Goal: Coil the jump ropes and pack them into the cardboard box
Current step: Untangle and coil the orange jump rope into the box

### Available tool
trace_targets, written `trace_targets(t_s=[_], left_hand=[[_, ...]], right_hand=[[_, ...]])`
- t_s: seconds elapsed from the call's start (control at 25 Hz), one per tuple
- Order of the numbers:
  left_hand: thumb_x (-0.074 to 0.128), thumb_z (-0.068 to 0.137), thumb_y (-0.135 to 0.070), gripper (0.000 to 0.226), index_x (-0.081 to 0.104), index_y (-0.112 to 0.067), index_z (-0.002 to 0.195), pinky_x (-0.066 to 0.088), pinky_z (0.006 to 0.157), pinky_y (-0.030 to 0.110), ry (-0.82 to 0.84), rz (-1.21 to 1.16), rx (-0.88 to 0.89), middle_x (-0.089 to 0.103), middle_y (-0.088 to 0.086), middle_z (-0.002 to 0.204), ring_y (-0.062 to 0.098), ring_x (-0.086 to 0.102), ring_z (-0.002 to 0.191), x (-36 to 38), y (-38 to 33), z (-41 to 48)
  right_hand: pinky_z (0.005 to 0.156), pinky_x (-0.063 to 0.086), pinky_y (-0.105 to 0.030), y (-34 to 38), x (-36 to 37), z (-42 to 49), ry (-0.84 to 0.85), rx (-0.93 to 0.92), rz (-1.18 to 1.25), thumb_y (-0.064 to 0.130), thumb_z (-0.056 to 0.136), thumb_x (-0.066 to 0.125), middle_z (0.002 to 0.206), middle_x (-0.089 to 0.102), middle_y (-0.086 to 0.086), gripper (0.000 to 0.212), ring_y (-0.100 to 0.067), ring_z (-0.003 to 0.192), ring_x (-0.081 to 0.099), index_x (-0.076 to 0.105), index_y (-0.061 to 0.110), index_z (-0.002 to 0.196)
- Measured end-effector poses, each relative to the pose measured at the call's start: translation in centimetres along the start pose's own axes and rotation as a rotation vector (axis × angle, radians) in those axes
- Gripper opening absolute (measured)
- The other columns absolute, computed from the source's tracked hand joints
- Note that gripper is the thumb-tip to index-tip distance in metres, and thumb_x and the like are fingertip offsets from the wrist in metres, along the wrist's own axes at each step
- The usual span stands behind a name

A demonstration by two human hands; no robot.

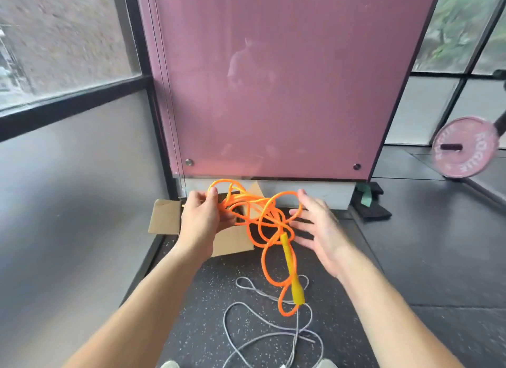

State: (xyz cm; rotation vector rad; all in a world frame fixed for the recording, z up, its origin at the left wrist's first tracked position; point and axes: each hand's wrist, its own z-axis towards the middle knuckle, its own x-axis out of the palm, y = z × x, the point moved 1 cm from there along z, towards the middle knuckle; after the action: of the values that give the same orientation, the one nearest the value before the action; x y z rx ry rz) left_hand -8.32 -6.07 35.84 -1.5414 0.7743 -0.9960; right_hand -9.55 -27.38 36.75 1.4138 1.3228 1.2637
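One box [164,217], grey rope [225,324], orange rope [263,261] gripped by left fingers [212,198]; right fingers [309,203] splayed.

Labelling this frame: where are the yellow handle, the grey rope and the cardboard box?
yellow handle [291,269]: head view, middle of the hanging grip.
grey rope [224,322]: head view, left arc of a loop lying on the floor.
cardboard box [165,217]: head view, its open left flap.

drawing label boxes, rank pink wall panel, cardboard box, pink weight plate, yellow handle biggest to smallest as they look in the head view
1. pink wall panel
2. cardboard box, partly behind the left hand and orange rope
3. pink weight plate, farther away, so true size unsure
4. yellow handle
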Motion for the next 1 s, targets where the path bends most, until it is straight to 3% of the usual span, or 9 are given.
trace_targets(t_s=[0.12, 0.24, 0.36, 0.44, 0.56, 0.68, 0.76, 0.92, 1.0], left_hand=[[0.041, 0.109, -0.029, 0.024, 0.047, -0.011, 0.093, 0.050, 0.042, 0.026, -0.037, -0.024, -0.016, 0.055, 0.010, 0.059, 0.014, 0.055, 0.038, 0.2, -0.1, 0.5], [0.037, 0.109, -0.034, 0.031, 0.049, -0.007, 0.101, 0.048, 0.042, 0.029, -0.090, -0.029, 0.011, 0.049, 0.009, 0.050, 0.016, 0.049, 0.035, -0.6, -0.4, 1.8], [0.040, 0.107, -0.041, 0.037, 0.053, -0.007, 0.104, 0.052, 0.055, 0.037, -0.153, 0.010, 0.021, 0.056, 0.010, 0.059, 0.018, 0.054, 0.040, -2.2, -1.3, 3.3], [0.047, 0.103, -0.044, 0.042, 0.052, -0.012, 0.130, 0.052, 0.073, 0.036, -0.178, 0.254, 0.044, 0.067, 0.010, 0.101, 0.019, 0.069, 0.080, -2.8, -1.4, 3.8], [0.059, 0.095, -0.049, 0.058, 0.043, -0.024, 0.145, 0.037, 0.104, 0.041, -0.172, 0.698, 0.278, 0.044, 0.010, 0.137, 0.026, 0.045, 0.129, -2.3, -1.0, 2.7], [0.066, 0.085, -0.060, 0.045, 0.067, -0.028, 0.117, 0.039, 0.094, 0.022, 0.221, 0.727, 0.570, 0.060, -0.009, 0.112, 0.008, 0.054, 0.107, -0.2, -0.1, 1.1], [0.052, 0.080, -0.071, 0.051, 0.072, -0.031, 0.104, 0.034, 0.095, 0.024, 0.402, 0.916, 0.690, 0.061, -0.010, 0.100, 0.010, 0.048, 0.100, 0.1, 0.9, 1.2], [0.050, 0.088, -0.062, 0.042, 0.073, -0.027, 0.089, 0.048, 0.075, 0.038, 0.460, 1.013, 0.871, 0.066, -0.006, 0.080, 0.018, 0.058, 0.079, -0.6, 0.7, 2.3], [0.051, 0.093, -0.051, 0.037, 0.063, -0.021, 0.075, 0.047, 0.057, 0.038, 0.311, 1.098, 0.999, 0.063, -0.001, 0.067, 0.027, 0.060, 0.067, -0.3, 0.4, 2.2]], right_hand=[[0.095, 0.052, -0.045, -2.6, 1.8, 0.2, 0.185, 0.074, -0.462, 0.074, 0.069, 0.072, 0.117, 0.069, 0.006, 0.066, -0.013, 0.107, 0.066, 0.053, 0.042, 0.124], [0.087, 0.057, -0.042, -4.3, 2.2, 2.1, 0.105, -0.054, -0.825, 0.041, 0.077, 0.081, 0.097, 0.074, 0.005, 0.041, -0.018, 0.090, 0.071, 0.059, 0.034, 0.112], [0.079, 0.062, -0.046, -4.0, 2.8, 2.6, 0.177, -0.072, -0.523, 0.016, 0.092, 0.072, 0.088, 0.078, -0.007, 0.015, -0.025, 0.073, 0.075, 0.065, 0.014, 0.105], [0.063, 0.061, -0.034, -3.0, 3.6, 2.2, 0.257, -0.074, -0.221, 0.015, 0.099, 0.062, 0.091, 0.077, -0.012, 0.014, -0.023, 0.063, 0.071, 0.065, 0.007, 0.110], [0.051, 0.051, -0.022, -2.4, 4.6, 2.2, 0.253, -0.049, -0.028, 0.016, 0.103, 0.053, 0.099, 0.077, -0.014, 0.022, -0.016, 0.055, 0.066, 0.065, 0.004, 0.117], [0.048, 0.044, -0.021, -2.8, 5.2, 2.5, 0.247, -0.026, -0.029, 0.012, 0.101, 0.056, 0.093, 0.077, -0.011, 0.019, -0.014, 0.055, 0.064, 0.067, 0.005, 0.115], [0.046, 0.042, -0.022, -3.2, 5.4, 2.4, 0.236, -0.030, -0.039, 0.007, 0.098, 0.060, 0.079, 0.073, -0.006, 0.018, -0.014, 0.054, 0.064, 0.065, 0.002, 0.114], [0.051, 0.048, -0.027, -3.0, 5.2, 1.9, 0.182, -0.127, -0.182, 0.008, 0.096, 0.065, 0.083, 0.078, -0.009, 0.008, -0.018, 0.063, 0.072, 0.062, 0.014, 0.100], [0.055, 0.049, -0.026, -2.3, 4.6, 1.8, 0.162, -0.256, -0.371, 0.017, 0.095, 0.069, 0.083, 0.078, -0.009, 0.012, -0.016, 0.060, 0.070, 0.060, 0.021, 0.103]])
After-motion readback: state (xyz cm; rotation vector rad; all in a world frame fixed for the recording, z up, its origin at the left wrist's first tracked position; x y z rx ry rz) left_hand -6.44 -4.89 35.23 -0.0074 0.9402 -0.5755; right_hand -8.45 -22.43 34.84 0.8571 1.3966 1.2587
